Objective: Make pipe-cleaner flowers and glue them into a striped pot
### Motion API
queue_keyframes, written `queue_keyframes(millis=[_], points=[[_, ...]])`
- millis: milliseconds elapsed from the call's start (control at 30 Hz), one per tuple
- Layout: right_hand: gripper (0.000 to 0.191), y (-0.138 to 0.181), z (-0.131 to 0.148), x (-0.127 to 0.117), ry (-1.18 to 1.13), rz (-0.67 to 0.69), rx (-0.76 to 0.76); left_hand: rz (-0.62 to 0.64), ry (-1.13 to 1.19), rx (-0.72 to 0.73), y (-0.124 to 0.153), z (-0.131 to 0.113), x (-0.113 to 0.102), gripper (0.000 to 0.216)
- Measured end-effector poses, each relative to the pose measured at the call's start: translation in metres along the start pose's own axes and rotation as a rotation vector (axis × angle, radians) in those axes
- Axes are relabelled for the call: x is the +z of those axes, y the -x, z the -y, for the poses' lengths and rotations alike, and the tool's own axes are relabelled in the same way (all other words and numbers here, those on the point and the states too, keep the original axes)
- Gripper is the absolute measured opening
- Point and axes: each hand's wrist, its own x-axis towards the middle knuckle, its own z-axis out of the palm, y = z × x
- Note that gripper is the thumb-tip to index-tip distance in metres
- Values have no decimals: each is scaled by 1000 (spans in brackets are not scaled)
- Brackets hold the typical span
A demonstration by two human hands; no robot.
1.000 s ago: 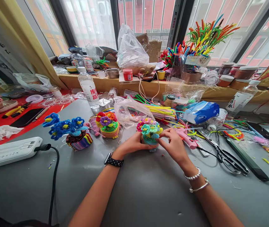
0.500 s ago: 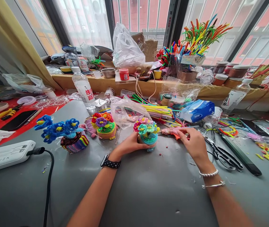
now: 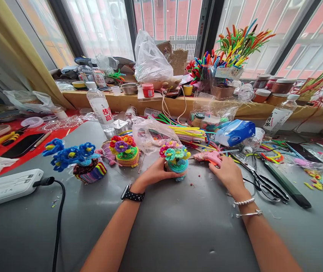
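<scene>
The left hand (image 3: 159, 172) is curled around a turquoise flower pot (image 3: 180, 167), thumb across its front; the pot stands upright on the grey bench (image 3: 161, 226), well in from the far edge, its pink, blue and yellow blooms above the fingers. The right hand (image 3: 229, 174) lies palm down with its fingers at the handle of a pink glue gun (image 3: 213, 156), whose nozzle points at the pot; whether those fingers grip or merely rest, I cannot tell. Toward the bench's far edge, a clear bottle (image 3: 99, 104) bears large red characters, of which 步 and 高 can be read. Near the far right corner, another bottle (image 3: 280, 115) leans, its label reading 开水 in black, with more characters cut off. The blue packet (image 3: 235, 133) between them has white lettering too small to read. On the sill (image 3: 116, 102) along the bench's far edge, a bottle label (image 3: 99, 77) shows a red B, while the print on the red jar (image 3: 148, 90) is too fine. Toward the bench's left edge, the white power strip (image 3: 11, 189) carries grey lettering that I cannot make out.
</scene>
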Motion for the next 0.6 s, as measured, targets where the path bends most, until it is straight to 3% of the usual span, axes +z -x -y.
queue_keyframes(millis=[200, 400, 600], points=[[45, 13, 3, -26, -154, -71, 65, -12, 34, 2, -1, 5, -2, 59], [45, 28, 6, -20, -208, -294, -174, 2, 15, 3, 0, 2, -1, 57], [42, 29, 7, -8, -184, -346, -276, 14, -36, 12, 2, -4, 0, 56]])
